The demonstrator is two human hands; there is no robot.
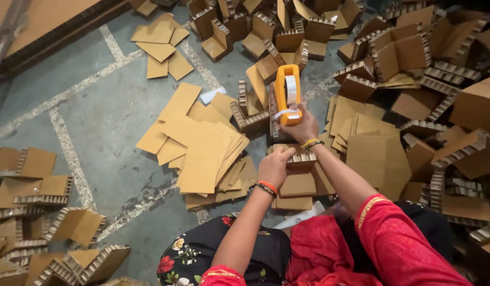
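Two hands are being used: the right hand (304, 127) is gripping an orange tape dispenser (287, 94) at twelve o'clock; the left hand (275, 165) is pinching a light, stiff, crushable honeycomb cardboard piece (300, 159) by its edge, at centre.

Both bare forearms reach forward, wrists bangled: the left hand (274, 165) curls fingers downward in a grip, while the right hand (303, 127) (extended farther ahead) closes in a fist-like clasp.

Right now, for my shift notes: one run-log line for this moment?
left hand: steadies cardboard piece | right hand: holds orange tape dispenser
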